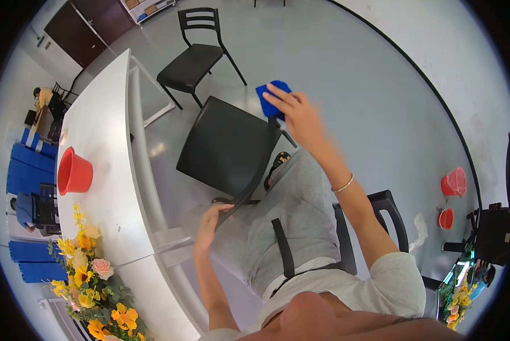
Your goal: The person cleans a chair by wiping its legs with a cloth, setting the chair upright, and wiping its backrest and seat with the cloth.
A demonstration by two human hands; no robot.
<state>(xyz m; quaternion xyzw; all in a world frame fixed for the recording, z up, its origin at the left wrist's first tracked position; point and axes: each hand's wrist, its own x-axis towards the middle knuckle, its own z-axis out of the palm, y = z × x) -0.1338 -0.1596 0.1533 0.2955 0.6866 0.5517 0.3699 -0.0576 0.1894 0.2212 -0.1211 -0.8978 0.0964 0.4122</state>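
A blue cloth (271,101) is held in my right hand (303,122), its fingers spread over the cloth and pressing it at the far end of a black chair's backrest (257,170). That hand is slightly blurred, with a bracelet on its wrist. My left hand (207,224) is closed on the near end of the same backrest. The chair's dark square seat (226,145) lies beyond the backrest, between the white table and my legs. The underside of the cloth is hidden.
On the left, a white table (104,148) bears a red bucket (75,172) and flowers (87,273). Another black chair (192,65) stands ahead. Red buckets (454,182) sit on the floor at right. Other people (24,210) are at the far left and lower right.
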